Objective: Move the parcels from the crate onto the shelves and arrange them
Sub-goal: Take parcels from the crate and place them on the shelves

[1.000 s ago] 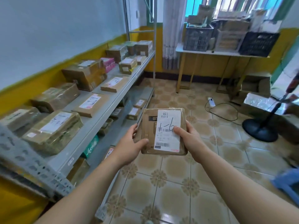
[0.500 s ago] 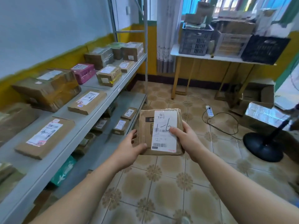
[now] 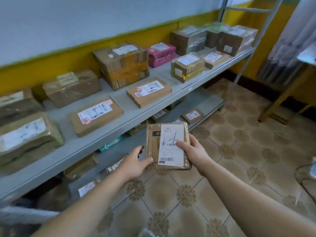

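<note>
A flat brown parcel (image 3: 168, 146) with a white label is held just in front of the grey shelf (image 3: 136, 116). Its left edge is pinched by the left hand (image 3: 135, 165); its right edge is gripped by the right hand (image 3: 193, 151), thumb pressed on the label.

Floor (image 3: 222, 168): beige tiles with brown flower medallions. Wall (image 3: 85, 23): white above, yellow band (image 3: 42, 71) below, dark skirting (image 3: 246, 81) at its foot. Pale curtain (image 3: 290, 40) hangs far right. Wooden leg (image 3: 280, 98) stands below it. Cable (image 3: 306, 168) lies at right edge.
</note>
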`<state>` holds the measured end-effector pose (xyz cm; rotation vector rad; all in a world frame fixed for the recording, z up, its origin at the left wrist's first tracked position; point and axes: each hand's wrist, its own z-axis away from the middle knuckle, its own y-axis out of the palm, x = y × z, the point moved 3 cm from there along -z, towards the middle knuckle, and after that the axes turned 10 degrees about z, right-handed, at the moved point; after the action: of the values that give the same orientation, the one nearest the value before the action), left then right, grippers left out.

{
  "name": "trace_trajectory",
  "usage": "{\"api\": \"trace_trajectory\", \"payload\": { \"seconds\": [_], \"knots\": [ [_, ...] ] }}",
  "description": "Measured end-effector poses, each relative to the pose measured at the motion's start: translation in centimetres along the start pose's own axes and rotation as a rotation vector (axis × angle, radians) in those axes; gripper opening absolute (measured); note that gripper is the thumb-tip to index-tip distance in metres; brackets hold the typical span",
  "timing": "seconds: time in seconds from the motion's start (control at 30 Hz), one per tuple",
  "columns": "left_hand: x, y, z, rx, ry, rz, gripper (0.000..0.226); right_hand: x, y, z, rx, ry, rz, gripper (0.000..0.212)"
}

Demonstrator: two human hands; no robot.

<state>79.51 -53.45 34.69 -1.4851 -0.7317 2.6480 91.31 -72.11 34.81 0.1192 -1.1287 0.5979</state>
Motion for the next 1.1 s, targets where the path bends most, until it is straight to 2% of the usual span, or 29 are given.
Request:
{"api": "trace_trajectory", "payload": {
  "seconds": [0.13,0.23,0.37,0.43,0.5,0.63,0.7,0.8,1.0,1.1],
  "knots": [
    [3.6,-1.6,-5.3,-0.027,-0.107,0.058,0.067,-0.7,3.8,-6.8,0.073,0.036,0.028,0.061],
    [6.9,-1.2,-10.0,-0.033,-0.174,0.082,0.059,-2.6,6.2,-12.4,0.122,0.043,0.082,0.049],
    [12.5,0.7,-17.4,-0.085,-0.249,0.132,0.054,-7.7,8.8,-22.2,0.161,0.096,0.139,0.065],
    [16.1,2.5,-21.3,-0.104,-0.275,0.216,0.068,-11.1,10.3,-26.8,0.220,0.133,0.167,0.058],
    [19.8,4.5,-25.4,-0.117,-0.289,0.309,0.070,-15.1,12.1,-30.9,0.289,0.166,0.176,0.040],
    [25.7,7.8,-33.1,-0.191,-0.270,0.302,0.058,-21.7,14.9,-37.7,0.278,0.062,0.218,0.056],
    [28.0,9.0,-36.9,-0.219,-0.249,0.264,0.056,-24.1,15.8,-41.5,0.242,-0.032,0.271,0.062],
    [30.3,11.0,-42.6,-0.223,-0.197,0.221,0.063,-27.1,16.2,-47.0,0.117,-0.172,0.396,0.061],
    [34.0,12.9,-49.7,-0.186,-0.145,0.007,0.066,-31.9,16.9,-54.4,0.011,-0.250,0.508,0.047],
    [36.5,10.9,-49.5,-0.289,-0.186,-0.344,0.080,-32.6,17.8,-56.1,-0.015,-0.291,0.552,0.040]
  ]
}}
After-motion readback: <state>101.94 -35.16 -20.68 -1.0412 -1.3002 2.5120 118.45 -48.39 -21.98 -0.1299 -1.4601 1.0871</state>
